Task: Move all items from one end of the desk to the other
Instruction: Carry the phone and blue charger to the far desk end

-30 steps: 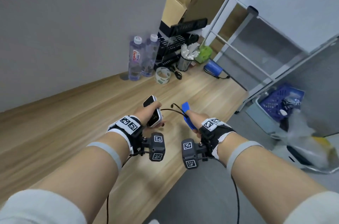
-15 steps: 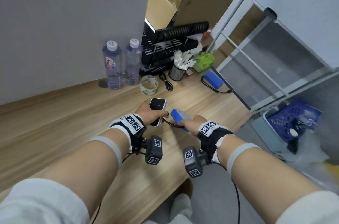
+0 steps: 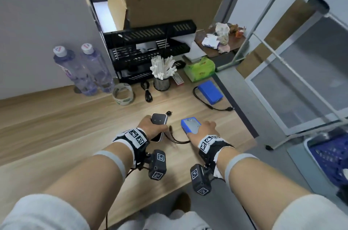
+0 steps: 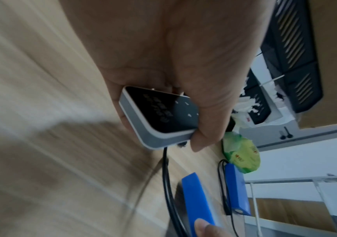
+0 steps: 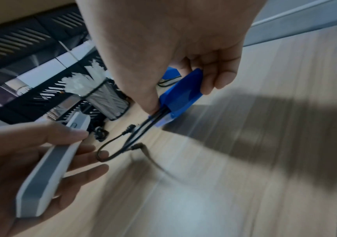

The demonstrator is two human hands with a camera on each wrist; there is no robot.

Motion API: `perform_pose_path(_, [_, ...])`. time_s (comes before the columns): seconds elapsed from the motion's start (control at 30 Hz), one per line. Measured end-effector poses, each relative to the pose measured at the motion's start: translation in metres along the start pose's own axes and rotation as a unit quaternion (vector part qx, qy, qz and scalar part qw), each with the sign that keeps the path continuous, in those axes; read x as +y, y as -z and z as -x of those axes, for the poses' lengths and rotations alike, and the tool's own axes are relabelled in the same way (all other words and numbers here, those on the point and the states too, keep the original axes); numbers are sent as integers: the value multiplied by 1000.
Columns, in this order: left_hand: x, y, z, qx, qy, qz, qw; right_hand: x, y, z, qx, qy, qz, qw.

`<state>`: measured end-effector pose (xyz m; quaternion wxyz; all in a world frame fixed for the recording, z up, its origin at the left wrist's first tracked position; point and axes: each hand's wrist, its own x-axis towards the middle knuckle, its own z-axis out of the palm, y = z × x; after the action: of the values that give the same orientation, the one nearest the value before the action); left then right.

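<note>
My left hand grips a flat white device with a black face, held just above the wooden desk. My right hand grips a blue battery pack by its edges between thumb and fingers. The pack's black leads dangle between the two hands. Both hands are over the desk's right end, a little short of the items gathered there.
At the desk's far right end stand two water bottles, a tape roll, a coiled black cable, a mesh cup of white sticks, a black tiered tray rack, a green tissue pack and another blue battery pack. Floor lies right of the desk edge.
Both hands have carried their items forward toward the desk's right end and lowered them close to the surface. The device and the blue pack have turned from upright to lying flatter.
</note>
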<state>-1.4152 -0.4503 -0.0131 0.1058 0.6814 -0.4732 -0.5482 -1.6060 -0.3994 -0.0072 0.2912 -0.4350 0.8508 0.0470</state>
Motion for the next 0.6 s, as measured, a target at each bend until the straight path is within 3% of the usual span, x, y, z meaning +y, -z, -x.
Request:
perform_pose_path(0.4, [30,-29,-63,26,7,38,999,-13,10,-78,24,49,34,998])
perform_pose_path(0.6, [48,-36,-87,58,14,50,997,-24,22,-108,11,-2,-42,999])
